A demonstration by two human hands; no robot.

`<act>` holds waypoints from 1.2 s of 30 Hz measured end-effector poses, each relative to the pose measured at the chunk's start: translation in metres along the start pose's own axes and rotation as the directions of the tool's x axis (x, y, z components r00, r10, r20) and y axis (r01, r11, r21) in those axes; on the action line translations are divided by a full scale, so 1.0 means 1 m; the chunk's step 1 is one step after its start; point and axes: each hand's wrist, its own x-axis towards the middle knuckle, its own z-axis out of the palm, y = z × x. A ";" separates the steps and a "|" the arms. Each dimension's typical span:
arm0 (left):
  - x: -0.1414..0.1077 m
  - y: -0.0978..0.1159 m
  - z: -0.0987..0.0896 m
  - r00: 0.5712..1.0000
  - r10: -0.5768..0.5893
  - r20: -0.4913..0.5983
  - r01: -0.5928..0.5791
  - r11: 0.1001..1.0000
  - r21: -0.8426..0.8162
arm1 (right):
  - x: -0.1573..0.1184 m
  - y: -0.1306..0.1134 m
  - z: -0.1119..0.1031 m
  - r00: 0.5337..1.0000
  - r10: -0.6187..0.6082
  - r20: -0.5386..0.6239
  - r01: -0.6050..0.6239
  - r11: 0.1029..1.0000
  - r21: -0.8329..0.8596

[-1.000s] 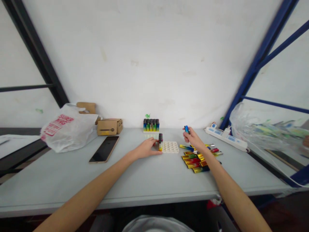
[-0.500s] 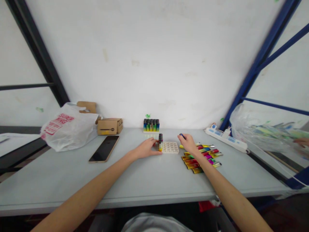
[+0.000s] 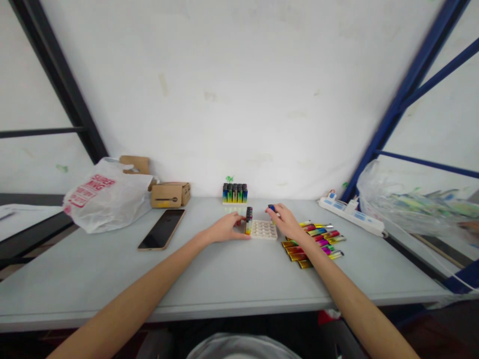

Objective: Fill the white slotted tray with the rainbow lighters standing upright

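Observation:
A white tray (image 3: 265, 230) with rows of round holes lies on the table, and a row of lighters (image 3: 249, 222) stands upright along its left end. My left hand (image 3: 227, 227) is closed around that end, thumb at the front corner, fingers behind by the lighters. Above the tray's back right part, my right hand (image 3: 287, 220) pinches a lighter with a blue top (image 3: 271, 208); its lower part is partly hidden by the fingers. Loose shiny lighters (image 3: 299, 249) in several colours lie in a pile beneath and beside my right forearm.
A second tray full of upright lighters (image 3: 235, 193) stands by the wall. To the left are a phone (image 3: 162, 230), a cardboard box (image 3: 170, 195) and a white plastic bag (image 3: 107, 197). A power strip (image 3: 352, 215) lies at the right, near a clear plastic bag (image 3: 407, 204).
My right hand has moved left with the lighter, from beside the tray to over its back right part. My left hand has stayed at the tray's left end.

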 end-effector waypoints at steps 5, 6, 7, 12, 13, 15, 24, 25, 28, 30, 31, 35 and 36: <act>-0.001 -0.004 -0.003 1.000 0.003 0.024 -0.003 1.000 -0.003 | 0.003 -0.008 0.004 0.997 0.052 0.050 -0.048 0.995 -0.084; -0.002 -0.004 -0.003 1.000 0.006 0.031 -0.006 1.000 -0.005 | 0.004 -0.009 0.005 0.996 0.045 0.073 -0.039 0.996 -0.075; -0.002 -0.004 -0.004 0.999 0.010 0.038 -0.010 1.000 -0.007 | 0.004 -0.011 0.006 0.995 0.031 0.100 -0.024 0.998 -0.065; -0.003 -0.003 -0.005 0.999 0.020 0.049 -0.019 1.000 -0.006 | 0.004 -0.013 0.011 0.981 0.000 0.196 0.009 0.999 -0.041; -0.003 -0.003 -0.005 0.999 0.020 0.049 -0.020 1.000 -0.004 | 0.004 -0.013 0.012 0.980 -0.004 0.199 0.011 0.999 -0.037; -0.003 -0.003 -0.005 0.999 0.017 0.043 -0.016 1.000 -0.003 | 0.004 -0.013 0.014 0.980 -0.018 0.196 0.027 0.999 -0.046; -0.004 0.003 -0.007 0.999 0.005 0.052 -0.006 1.000 0.020 | 0.014 -0.018 0.024 0.969 -0.100 0.227 0.125 0.987 -0.099; -0.004 0.003 -0.007 0.999 0.003 0.052 -0.004 1.000 0.024 | 0.014 -0.018 0.025 0.967 -0.109 0.232 0.133 0.987 -0.094; -0.004 0.004 -0.007 0.999 0.001 0.054 -0.002 1.000 0.014 | 0.013 -0.018 0.025 0.970 -0.100 0.223 0.124 0.988 -0.096; -0.004 0.004 -0.007 0.999 0.001 0.052 -0.001 1.000 -0.001 | 0.013 -0.018 0.023 0.973 -0.080 0.218 0.105 0.989 -0.107; -0.004 0.005 -0.007 0.999 -0.001 0.052 0.001 1.000 -0.006 | 0.012 -0.018 0.022 0.973 -0.071 0.221 0.098 0.989 -0.114; -0.003 0.005 -0.007 0.998 -0.013 0.057 0.013 1.000 -0.004 | 0.013 -0.019 0.018 0.968 -0.043 0.247 0.085 0.983 -0.162; -0.003 0.005 -0.007 0.998 -0.012 0.056 0.013 1.000 -0.005 | 0.013 -0.019 0.017 0.968 -0.038 0.249 0.085 0.980 -0.180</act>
